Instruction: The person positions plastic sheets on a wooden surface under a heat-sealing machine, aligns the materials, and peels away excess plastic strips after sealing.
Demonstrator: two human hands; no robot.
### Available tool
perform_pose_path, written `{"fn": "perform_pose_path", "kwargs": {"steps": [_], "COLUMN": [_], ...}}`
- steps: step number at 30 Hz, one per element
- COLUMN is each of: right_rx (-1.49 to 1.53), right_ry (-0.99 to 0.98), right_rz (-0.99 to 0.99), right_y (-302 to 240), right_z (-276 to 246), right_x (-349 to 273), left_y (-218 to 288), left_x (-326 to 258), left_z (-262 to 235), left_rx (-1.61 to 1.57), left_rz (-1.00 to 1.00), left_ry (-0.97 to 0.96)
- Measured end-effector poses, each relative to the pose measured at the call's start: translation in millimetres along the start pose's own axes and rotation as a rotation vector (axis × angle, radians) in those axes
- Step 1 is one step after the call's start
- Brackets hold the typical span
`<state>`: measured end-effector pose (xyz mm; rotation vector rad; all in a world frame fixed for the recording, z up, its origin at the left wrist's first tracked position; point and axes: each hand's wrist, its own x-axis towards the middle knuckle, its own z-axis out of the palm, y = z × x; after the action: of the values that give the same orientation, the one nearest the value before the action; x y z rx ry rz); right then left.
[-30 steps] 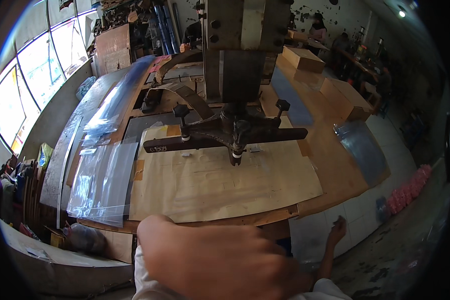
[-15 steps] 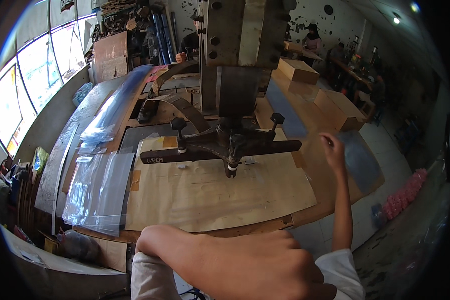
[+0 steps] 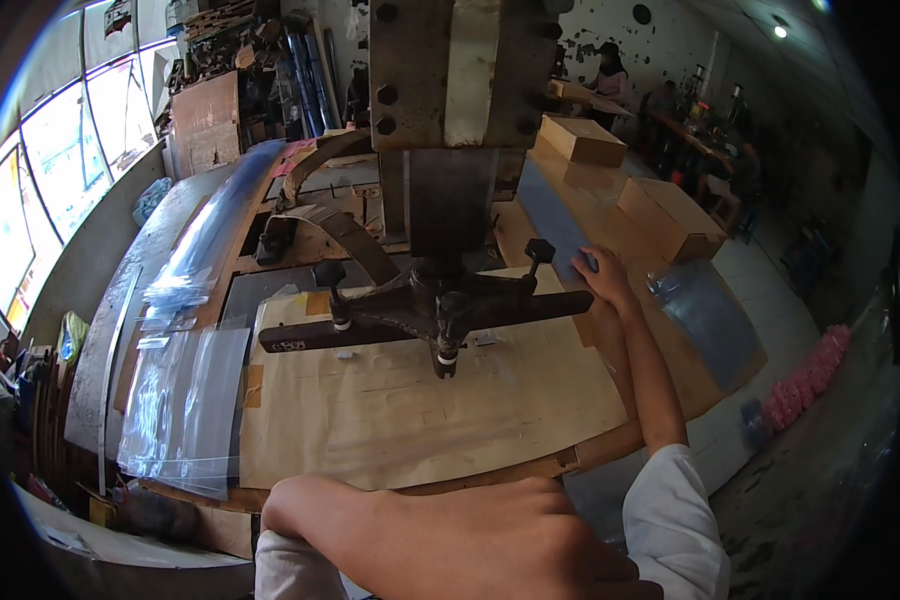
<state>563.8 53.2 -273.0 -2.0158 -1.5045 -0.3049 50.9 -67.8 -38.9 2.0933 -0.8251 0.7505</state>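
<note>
A dark metal press head point(image 3: 435, 305) with a crossbar stands over a tan sheet point(image 3: 420, 420) on the table. My right hand point(image 3: 608, 278) reaches out past the bar's right end. Its thumb and bent fingers are apart at the near end of a strip of blue plastic film point(image 3: 555, 215); no firm hold shows. My left arm crosses the bottom of the view, bent at the elbow. Close to the camera, my left hand point(image 3: 560, 535) is curled, knuckles up. Its fingers fold down out of sight, so anything inside is hidden.
Clear plastic sheets point(image 3: 180, 400) lie left of the tan sheet. Two cardboard boxes point(image 3: 670, 215) and more bluish film point(image 3: 710, 320) are on the right side. A pink bundle point(image 3: 810, 380) rests on the floor. Other people sit or stand far right.
My right hand has moved left and forward, from above the table's right part to the blue film's near end. The view has shifted slightly; my left hand stays curled.
</note>
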Motion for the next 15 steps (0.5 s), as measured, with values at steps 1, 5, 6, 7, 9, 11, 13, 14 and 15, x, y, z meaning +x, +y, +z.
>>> {"fn": "perform_pose_path", "kwargs": {"steps": [1,5,6,7,9,11,13,14,15], "right_rx": [-0.006,-0.082,-0.080,-0.126,-0.171,-0.146,-0.125,-0.103,-0.106], "right_ry": [-0.022,-0.056,-0.055,-0.012,0.028,0.033,-0.001,-0.035,-0.036], "right_rz": [0.030,0.130,0.128,0.126,0.121,0.172,0.185,0.203,0.203], "right_y": [-9,-10,-14,-18,-25,-26,-22,-18,-14], "right_z": [2,0,1,3,5,6,7,7,8], "right_x": [2,2,2,2,1,2,4,4,4], "left_y": [-3,-10,-8,-6,-8,-9,-10,-10,-8], "left_x": [-2,-5,-2,0,-4,-5,-3,-2,-1], "left_z": [1,11,8,5,14,16,11,8,5], "left_rx": [-0.036,-0.074,-0.071,-0.068,-0.116,-0.167,-0.180,-0.181,-0.171], "left_rz": [-0.010,0.028,0.040,0.051,0.032,0.017,0.035,0.036,0.023], "left_ry": [-0.028,0.044,0.045,0.047,0.114,0.183,0.111,0.113,0.048]}}
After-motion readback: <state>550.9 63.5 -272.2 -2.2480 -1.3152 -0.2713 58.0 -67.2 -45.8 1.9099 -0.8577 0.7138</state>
